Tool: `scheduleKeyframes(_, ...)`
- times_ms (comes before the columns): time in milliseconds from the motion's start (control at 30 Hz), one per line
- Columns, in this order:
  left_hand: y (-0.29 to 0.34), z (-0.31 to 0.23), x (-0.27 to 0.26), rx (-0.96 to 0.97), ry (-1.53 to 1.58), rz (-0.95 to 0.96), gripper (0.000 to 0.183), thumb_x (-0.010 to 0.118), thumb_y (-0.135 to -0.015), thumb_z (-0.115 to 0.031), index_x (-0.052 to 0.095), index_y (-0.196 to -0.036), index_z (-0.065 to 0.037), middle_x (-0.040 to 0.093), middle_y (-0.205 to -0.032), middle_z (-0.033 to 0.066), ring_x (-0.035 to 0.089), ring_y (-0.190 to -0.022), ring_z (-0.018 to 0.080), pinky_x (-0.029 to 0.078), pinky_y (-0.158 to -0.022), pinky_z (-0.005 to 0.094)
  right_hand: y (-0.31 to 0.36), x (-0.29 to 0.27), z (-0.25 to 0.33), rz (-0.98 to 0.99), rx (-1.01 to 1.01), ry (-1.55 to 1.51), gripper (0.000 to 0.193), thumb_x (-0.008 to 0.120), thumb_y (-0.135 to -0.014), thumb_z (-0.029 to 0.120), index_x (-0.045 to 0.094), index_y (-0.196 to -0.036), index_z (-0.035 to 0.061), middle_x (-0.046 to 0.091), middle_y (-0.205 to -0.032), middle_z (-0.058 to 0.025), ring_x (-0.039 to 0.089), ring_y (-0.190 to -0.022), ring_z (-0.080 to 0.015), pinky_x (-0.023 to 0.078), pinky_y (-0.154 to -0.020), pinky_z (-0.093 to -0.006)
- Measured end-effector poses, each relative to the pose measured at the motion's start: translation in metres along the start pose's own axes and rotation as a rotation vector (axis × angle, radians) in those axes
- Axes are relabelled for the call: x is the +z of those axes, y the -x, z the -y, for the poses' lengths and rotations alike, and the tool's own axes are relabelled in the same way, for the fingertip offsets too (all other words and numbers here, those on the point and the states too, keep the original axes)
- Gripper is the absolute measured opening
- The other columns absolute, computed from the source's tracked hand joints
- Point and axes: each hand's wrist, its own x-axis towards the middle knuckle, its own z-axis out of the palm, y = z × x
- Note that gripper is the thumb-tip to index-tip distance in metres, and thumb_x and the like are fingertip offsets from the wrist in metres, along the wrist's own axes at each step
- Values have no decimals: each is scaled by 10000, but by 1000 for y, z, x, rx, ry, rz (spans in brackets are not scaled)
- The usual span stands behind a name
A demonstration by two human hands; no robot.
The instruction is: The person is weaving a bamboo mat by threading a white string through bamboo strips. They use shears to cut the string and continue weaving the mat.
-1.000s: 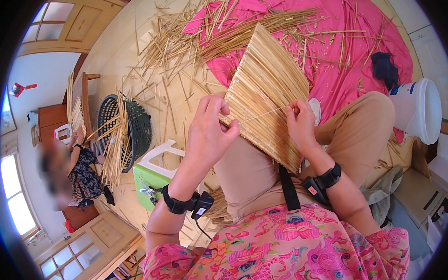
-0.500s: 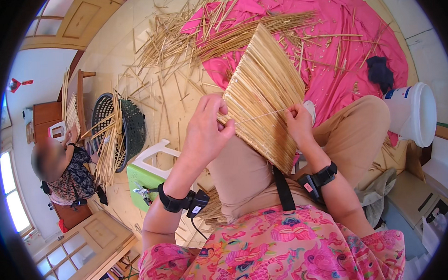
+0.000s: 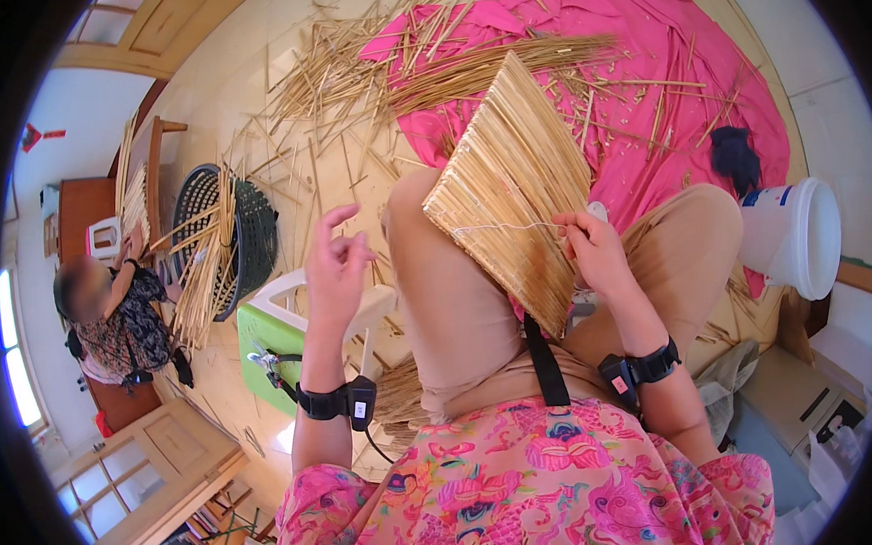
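The left hand has swung off the mat to the person's left, and the thread, drawn straight half a second ago, now lies slack and wavy across the stalks. The left hand's fingers are loosely parted, with nothing seen in them; the right hand pinches the thread over the mat's right part. The mat slants across the lap, partly over the left thigh. Good handling would seem to mean taking up slack gently, keeping the thread flat and the mat braced. Its left corner overlaps the left knee; bare floor lies beyond, but the stool sits under the left forearm, limiting a downward pull.
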Motion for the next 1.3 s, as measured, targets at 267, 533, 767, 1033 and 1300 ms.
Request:
scheduleKeyframes(267, 104, 106, -90, -248, -223, -534, 283, 603, -931, -44, 569, -1212, -29, 685, -1025, 91, 656, -705, 129, 506, -609, 281, 35, 19, 52, 15, -319, 230, 123, 521, -997, 41, 604, -1073, -9, 713, -824, -74, 613, -640, -101, 512, -639, -239)
scheduleKeyframes(533, 207, 164, -98, -224, -311, -821, 180, 614, -899, -8, 644, -1075, -28, 643, -888, 40, 538, -569, 123, 448, -546, 268, 49, 43, 92, 336, -743, 508, 127, 731, -793, -55, 662, -873, 15, 648, -1054, -107, 609, -870, -167, 494, -793, -279)
scheduleKeyframes(767, 206, 181, -134, -303, -782, -1083, 232, 665, -893, -103, 623, -1106, -20, 631, -929, 106, 590, -761, 214, 490, -708, 337, 55, 69, 105, 359, -736, 589, 156, 756, -794, -14, 735, -946, 15, 667, -933, -98, 634, -809, -203, 503, -738, -302)
scheduleKeyframes(1033, 125, 88, -131, -179, 81, -447, 445, 684, -897, -131, 540, -1304, -24, 627, -1231, 110, 606, -1087, 204, 497, -935, 370, 68, 100, 127, 428, -459, 319, 106, 788, -812, 74, 727, -889, 34, 645, -805, 33, 525, -672, -54, 413, -600, -220)
scheduleKeyframes(1300, 101, -48, -27, 39, 630, 326, 635, 589, -969, -124, 302, -1530, -40, 587, -1154, 55, 556, -964, 98, 472, -823, 245, 69, 161, 143, 476, -900, 249, 125, 791, -775, 71, 740, -889, 82, 577, -904, -34, 555, -858, -118, 437, -681, -264)
